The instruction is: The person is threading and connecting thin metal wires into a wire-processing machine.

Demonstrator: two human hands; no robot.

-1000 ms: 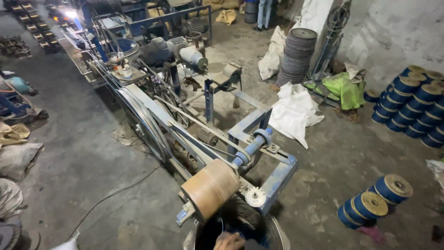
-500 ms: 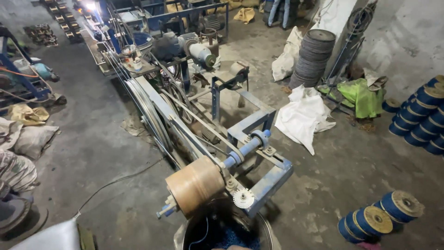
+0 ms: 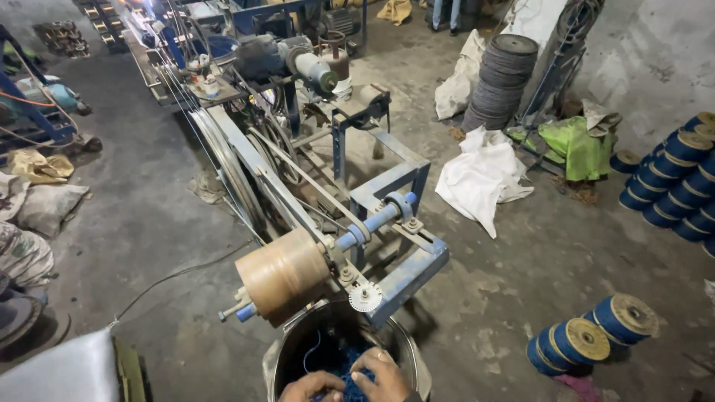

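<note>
Tangled blue cord [image 3: 337,359] lay loose inside a round metal drum [image 3: 287,350], drum stood upright on the floor directly below the tan spool, cord partly covered at the bottom edge by both hands pressing in.

A grey concrete floor [image 3: 566,268] (dusty and stained) carries everything here. A metal drum [image 3: 283,357] stands on it at the near edge, just in front of the blue frame [image 3: 406,260] of a long belt-driven machine. A white sack [image 3: 480,179] lies crumpled to the right, near a stack of dark discs [image 3: 499,82] and a green cloth [image 3: 577,149]. Blue spools [image 3: 592,339] lie on their sides at lower right, with more blue spools [image 3: 670,182] heaped by the wall. Filled sacks [image 3: 33,208] rest at far left.
</note>
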